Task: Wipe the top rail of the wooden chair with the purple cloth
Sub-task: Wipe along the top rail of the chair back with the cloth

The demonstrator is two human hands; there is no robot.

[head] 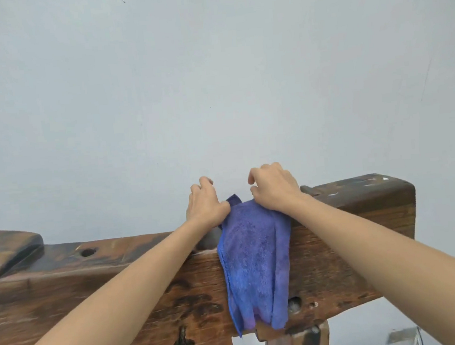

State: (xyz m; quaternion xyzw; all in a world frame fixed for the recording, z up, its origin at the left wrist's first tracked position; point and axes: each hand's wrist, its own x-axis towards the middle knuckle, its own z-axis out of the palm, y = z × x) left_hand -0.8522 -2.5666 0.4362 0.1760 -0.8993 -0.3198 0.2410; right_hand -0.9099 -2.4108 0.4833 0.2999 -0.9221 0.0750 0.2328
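Note:
The purple cloth (256, 260) hangs draped over the thick dark wooden top rail (356, 216) of the chair, its lower end reaching the rail's bottom edge. My left hand (204, 204) rests on the rail at the cloth's upper left corner, fingers curled over the far edge and thumb touching the cloth. My right hand (273, 189) presses down on the cloth's top right part, fingers bent. What the fingertips pinch behind the rail is hidden.
A pale grey wall (212, 77) stands right behind the rail. The rail has a round hole (88, 252) on top at the left and a metal hook (183, 341) on its front face. A wooden post (299, 342) runs down below the cloth.

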